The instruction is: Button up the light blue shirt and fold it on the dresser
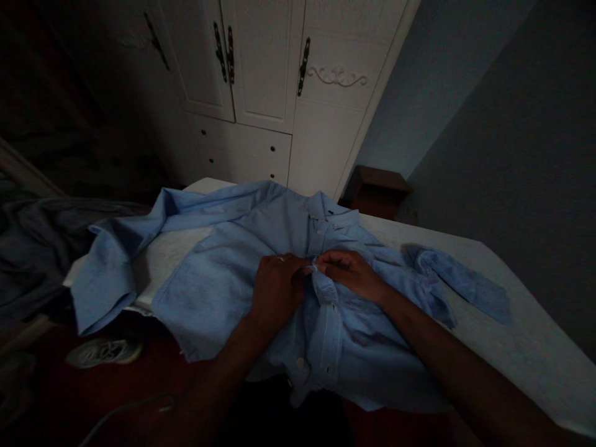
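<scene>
A light blue button-up shirt (223,254) lies spread out, front up, its collar (333,214) at the far side and its sleeves out to both sides. Both hands meet at the middle of its front edge. My left hand (279,282) pinches the button side of the shirt, and a ring shows on one finger. Fingers of my right hand (349,270) are closed on the buttonhole edge right beside it. The button between the fingertips is mostly hidden. Lower down, the front hangs apart, with a pale button (300,361) in sight.
The shirt rests on a white table (470,267), its lower hem over the near edge. Behind stands a white wardrobe (265,68); a brown wooden cabinet (379,186) is at its right. Dark cloth (41,248) lies at left. A shoe (105,352) and a cable (125,410) are on the red floor.
</scene>
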`<state>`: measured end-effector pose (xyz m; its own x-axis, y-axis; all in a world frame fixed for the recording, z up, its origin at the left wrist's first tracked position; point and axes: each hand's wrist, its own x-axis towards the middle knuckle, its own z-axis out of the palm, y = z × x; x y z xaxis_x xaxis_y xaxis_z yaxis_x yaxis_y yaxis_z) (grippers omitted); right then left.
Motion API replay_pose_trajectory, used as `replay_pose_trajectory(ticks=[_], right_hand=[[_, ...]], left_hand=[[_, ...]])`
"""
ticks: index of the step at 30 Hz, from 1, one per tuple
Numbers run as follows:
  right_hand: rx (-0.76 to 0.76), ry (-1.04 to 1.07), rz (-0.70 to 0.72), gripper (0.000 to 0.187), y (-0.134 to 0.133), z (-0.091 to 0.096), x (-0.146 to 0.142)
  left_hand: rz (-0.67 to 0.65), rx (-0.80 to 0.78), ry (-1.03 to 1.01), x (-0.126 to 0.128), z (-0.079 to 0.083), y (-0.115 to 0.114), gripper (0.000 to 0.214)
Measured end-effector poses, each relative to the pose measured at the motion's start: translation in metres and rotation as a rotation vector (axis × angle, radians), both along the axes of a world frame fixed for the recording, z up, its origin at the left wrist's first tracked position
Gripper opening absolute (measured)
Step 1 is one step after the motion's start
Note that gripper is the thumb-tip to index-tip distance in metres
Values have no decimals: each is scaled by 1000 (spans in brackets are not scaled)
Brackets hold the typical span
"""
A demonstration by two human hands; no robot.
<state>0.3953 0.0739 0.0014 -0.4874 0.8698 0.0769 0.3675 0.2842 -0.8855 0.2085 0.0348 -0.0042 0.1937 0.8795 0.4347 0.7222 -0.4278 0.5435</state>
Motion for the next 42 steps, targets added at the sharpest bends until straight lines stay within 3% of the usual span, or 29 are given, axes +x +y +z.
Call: replay_pose_trajectory(ticks=[8,15,27,37,42], right_hand=[[-11,50,-55,29,-2,-4,-2],[19,33,-54,24,-4,-2,-3],[-320,203,-69,29,0,3,-3],[-431,191,-33,27,7,7,1],[-426,180,-43,26,6,8,-1]], left_hand=[[-26,-23,-45,0,2,-6,21],[63,-114,-101,0,1,-4,15],[22,-283,-420,-1,6,-6,16],[-53,-400,-490,0,9,-4,20],[-5,-394,-451,0,7,-4,22]])
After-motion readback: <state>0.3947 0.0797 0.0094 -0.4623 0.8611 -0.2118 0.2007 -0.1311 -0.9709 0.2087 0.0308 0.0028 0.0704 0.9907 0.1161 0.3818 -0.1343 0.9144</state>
